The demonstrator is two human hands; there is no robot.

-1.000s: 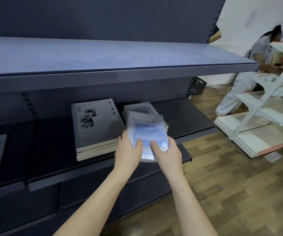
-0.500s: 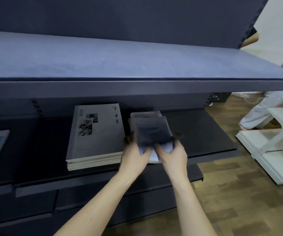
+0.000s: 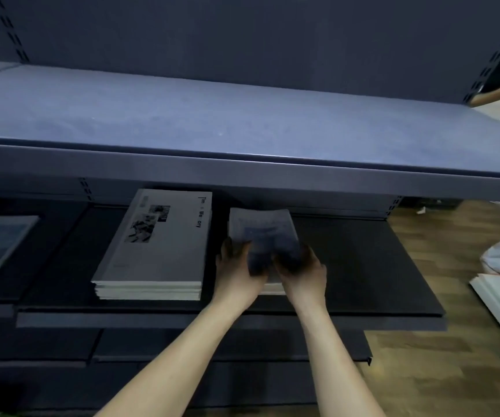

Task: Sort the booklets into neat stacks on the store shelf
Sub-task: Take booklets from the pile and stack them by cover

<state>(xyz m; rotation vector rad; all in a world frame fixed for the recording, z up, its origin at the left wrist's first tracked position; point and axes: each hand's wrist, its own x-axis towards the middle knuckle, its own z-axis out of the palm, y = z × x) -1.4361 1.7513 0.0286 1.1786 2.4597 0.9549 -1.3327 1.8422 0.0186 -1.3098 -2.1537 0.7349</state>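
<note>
Head view is showing both hands gripping a small pile of booklets point(image 3: 262, 233) on the lower shelf point(image 3: 363, 266), just right of a grey stack point(image 3: 155, 242). The left hand point(image 3: 236, 272) is clasping its near left corner, the right hand point(image 3: 302, 272) its near right. Uneven pushing could be fanning the pile or skewing it, judging by the loose edges.

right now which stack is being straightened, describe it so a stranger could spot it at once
On the dark middle shelf, under the wide blue-grey shelf, lie separate stacks of booklets. The one meant is the small bluish stack, gripped at its near end by the left hand and right hand. It is smaller and darker than the grey-covered stack to its left.
</note>
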